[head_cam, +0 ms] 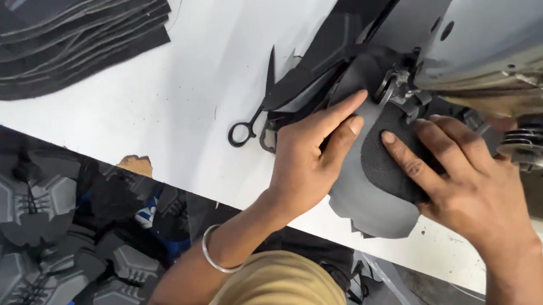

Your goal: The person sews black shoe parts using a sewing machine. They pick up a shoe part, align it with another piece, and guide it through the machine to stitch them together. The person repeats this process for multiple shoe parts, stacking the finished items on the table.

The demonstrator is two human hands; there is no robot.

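Head view: shoe piece being sewn.
Grey shoe piece (375, 195) is pressed flat by left hand (308, 155) and right hand (466, 180), fingers spread, under the sewing machine (505, 24); slow, steady feeding seems needed.

Dark shoe piece (380, 182) is pressed flat by left hand (308, 155) and right hand (470, 183) | fed under sewing machine (505, 24) | scissors (261, 110) lie just beside.

Needle point hidden behind presser foot (398, 90); machine (505, 24) cut off at right edge; scissors (261, 110) partly covered.
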